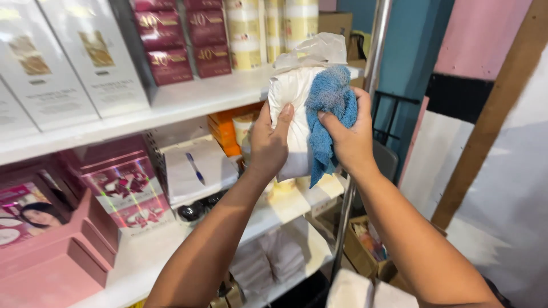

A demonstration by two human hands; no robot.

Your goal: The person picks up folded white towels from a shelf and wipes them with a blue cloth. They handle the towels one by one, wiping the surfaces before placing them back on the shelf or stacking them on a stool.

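Head view shows both hands raised before a white shelving unit (188, 100). Left hand (268, 140) grasps a white soft packet (291, 114), thumb laid flat up its front, remaining fingers wrapped behind and not visible. Right hand (351, 140) presses a blue cloth (328, 108) against the packet's right side, thumb over the cloth and fingers curled round the far edge; this grip appears to steady the packet from one side so the cloth can bear on it from the other. Packet is held clear of the shelf, its crumpled top above both sets of fingertips. Beyond the left fingers stand maroon boxes (171, 43) and white boxes (63, 63); below them, pink boxes (123, 188) and a notepad with a pen (194, 168). Packet's rear face and lower end are hidden by the hands; items on the lowest shelf are cut off and indistinct
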